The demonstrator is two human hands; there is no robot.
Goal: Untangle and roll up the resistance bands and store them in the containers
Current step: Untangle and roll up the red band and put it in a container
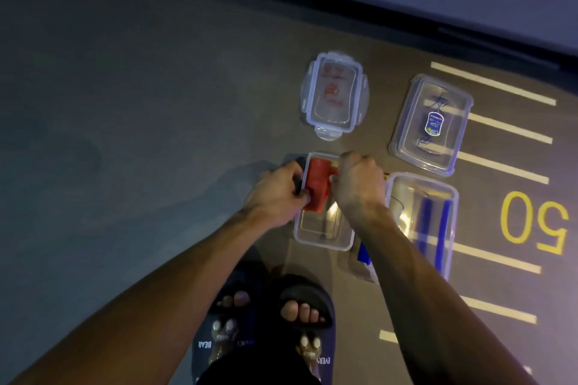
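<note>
A rolled red resistance band (pixel 317 184) sits in the far end of a small clear container (pixel 322 241) on the floor. My left hand (pixel 278 194) grips the roll at its left side, over the container's rim. My right hand (pixel 356 181) pinches the roll's right side with curled fingers. To the right stands a larger clear container (pixel 450 197) holding a blue band (pixel 434 228). Another blue piece (pixel 364 255) shows between the two containers, partly hidden by my right forearm.
Two clear lids lie further away: one with red writing (pixel 334 94), one with a blue sticker (pixel 433 125). White floor stripes and a yellow "50" (pixel 534 222) lie to the right. My feet in dark slides (pixel 272 322) stand just below the containers. A dark ledge runs along the top.
</note>
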